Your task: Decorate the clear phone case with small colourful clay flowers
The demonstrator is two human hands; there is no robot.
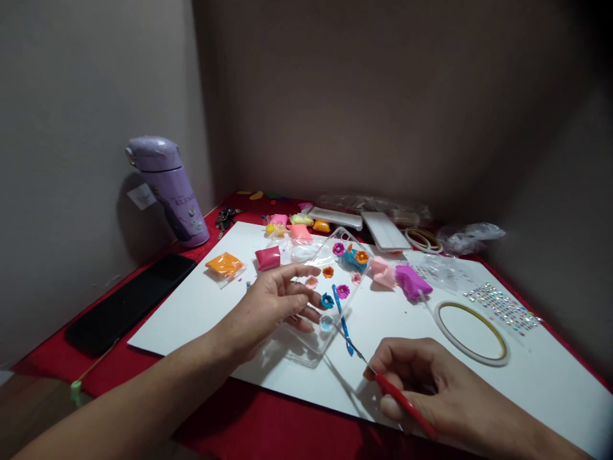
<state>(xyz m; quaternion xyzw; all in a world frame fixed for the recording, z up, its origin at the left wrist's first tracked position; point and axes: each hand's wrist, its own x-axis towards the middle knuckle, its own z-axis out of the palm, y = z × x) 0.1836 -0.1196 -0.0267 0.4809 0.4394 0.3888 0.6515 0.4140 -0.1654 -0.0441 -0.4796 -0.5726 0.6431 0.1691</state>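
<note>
Conceivably, right fingers (396,349) gripping the red tool (408,409) slip toward ten o'clock, denting the pale-blue flower (327,324), left fingers (291,272) parted.

The white board (550,377) lies bare right of the right hand (426,370); farther off, a tape ring (495,361) and gem sheet (502,306) interrupt it; a tall bottle (172,198) bars the far left.

place: likely a home craft corner, dim | upper left: plain wall (96,76), bottle (175,201) | centre: white board (186,300), small flowers (343,291) | bottom: red cloth (215,418)
</note>
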